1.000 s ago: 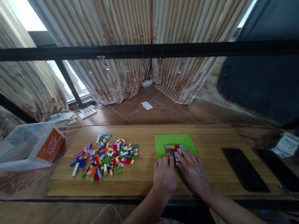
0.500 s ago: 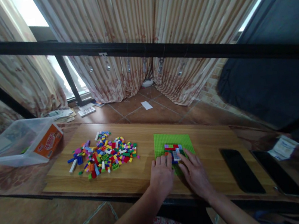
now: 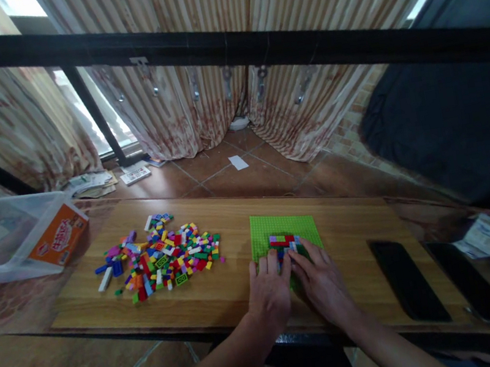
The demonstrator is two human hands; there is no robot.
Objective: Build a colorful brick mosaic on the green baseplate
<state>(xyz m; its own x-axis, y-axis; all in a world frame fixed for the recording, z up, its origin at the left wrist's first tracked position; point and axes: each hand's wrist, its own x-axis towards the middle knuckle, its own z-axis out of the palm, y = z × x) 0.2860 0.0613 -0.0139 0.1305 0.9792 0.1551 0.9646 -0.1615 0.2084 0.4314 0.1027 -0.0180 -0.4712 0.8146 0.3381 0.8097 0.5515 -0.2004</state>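
A green studded baseplate (image 3: 258, 226) lies on the wooden board, partly covered by my hands. On it sits a low cluster of toy building bricks (image 3: 284, 240) in red, blue, purple and other colours. My left hand (image 3: 268, 288) rests over the plate's near left corner, fingers stretched out, the index finger against the cluster's near edge. From the right, my right hand (image 3: 323, 279) bends over the cluster, its thumb and fingertips pressed close together on the bricks. The fingertips hide the near bricks, so the exact piece under them cannot be made out.
A loose pile of mixed bricks (image 3: 167, 254) spreads over the left of the wooden board (image 3: 239, 296). Beyond it stands a clear plastic bin (image 3: 8, 270) with an orange label. Two dark phone-like slabs (image 3: 409, 281) lie at the right. A black rail (image 3: 205, 47) crosses beyond the table.
The view has shifted slightly. My right hand's fingertips have drawn together over the cluster and toward my left hand, covering the pale bricks that showed between the hands.
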